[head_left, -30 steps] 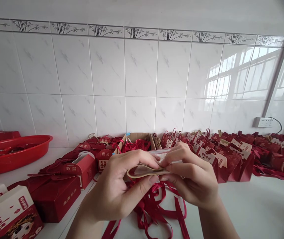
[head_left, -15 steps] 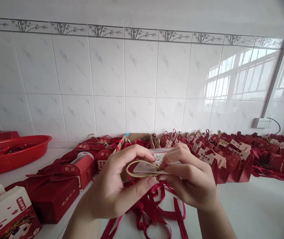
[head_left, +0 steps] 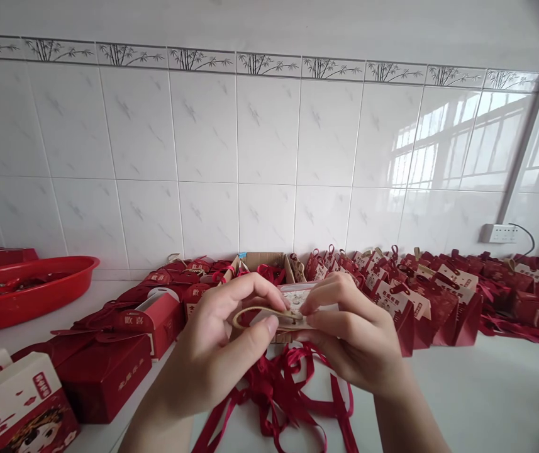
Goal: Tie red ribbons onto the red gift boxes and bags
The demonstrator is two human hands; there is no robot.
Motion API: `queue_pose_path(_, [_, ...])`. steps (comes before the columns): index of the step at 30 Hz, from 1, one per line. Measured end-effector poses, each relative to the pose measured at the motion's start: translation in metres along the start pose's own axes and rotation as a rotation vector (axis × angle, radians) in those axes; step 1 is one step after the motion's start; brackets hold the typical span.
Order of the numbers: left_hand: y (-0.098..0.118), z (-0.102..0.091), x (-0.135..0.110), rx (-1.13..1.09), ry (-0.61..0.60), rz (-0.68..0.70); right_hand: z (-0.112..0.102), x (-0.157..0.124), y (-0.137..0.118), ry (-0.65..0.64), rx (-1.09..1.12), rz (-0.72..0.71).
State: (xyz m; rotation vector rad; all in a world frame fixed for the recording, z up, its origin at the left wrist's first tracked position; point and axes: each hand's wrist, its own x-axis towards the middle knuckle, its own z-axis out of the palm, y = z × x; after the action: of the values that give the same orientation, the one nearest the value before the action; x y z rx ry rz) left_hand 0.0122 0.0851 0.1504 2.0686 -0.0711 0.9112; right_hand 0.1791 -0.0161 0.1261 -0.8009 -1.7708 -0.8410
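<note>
My left hand (head_left: 217, 355) and my right hand (head_left: 354, 333) meet in front of me above the white counter. Together they pinch a small pale gift box (head_left: 297, 302) with a beige ribbon loop (head_left: 255, 313). The left thumb and forefinger hold the loop, which curls out to the left. The right fingers close on the box's top edge from the right. Under the hands lies a tangle of dark red ribbons (head_left: 288, 396).
Several red gift boxes (head_left: 420, 302) line the tiled wall to the right, and more (head_left: 109, 365) sit at the left. A brown cardboard box (head_left: 264, 264) holds ribbons behind my hands. A red plastic basin (head_left: 19, 292) stands far left. A wall socket (head_left: 498, 233) is at right.
The beige loop has tightened and shifted left between my left fingers, and my left thumb has risen onto it. Both hands stayed in place.
</note>
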Motion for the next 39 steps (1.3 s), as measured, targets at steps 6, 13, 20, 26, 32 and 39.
queue_pose_path(6, [-0.003, 0.008, 0.002, -0.055, 0.091, -0.107, 0.002, 0.0, -0.001, -0.032, -0.02, 0.017])
queue_pose_path(13, [-0.001, 0.009, 0.001, 0.057, 0.14, -0.115, 0.001, -0.001, 0.0, -0.048, -0.017, 0.025])
queue_pose_path(20, [0.005, 0.014, 0.003, 0.17, 0.152, -0.065, -0.001, -0.002, 0.003, -0.051, -0.027, 0.029])
queue_pose_path(26, [0.006, 0.015, 0.003, 0.234, 0.148, -0.065, 0.001, -0.003, 0.002, -0.063, -0.077, 0.009])
queue_pose_path(32, [0.005, 0.015, 0.001, 0.275, 0.105, -0.029, 0.0, -0.004, 0.004, -0.078, -0.072, 0.0])
queue_pose_path(39, [0.01, 0.003, -0.006, 0.164, -0.026, -0.017, 0.001, -0.001, 0.0, -0.045, 0.018, -0.018])
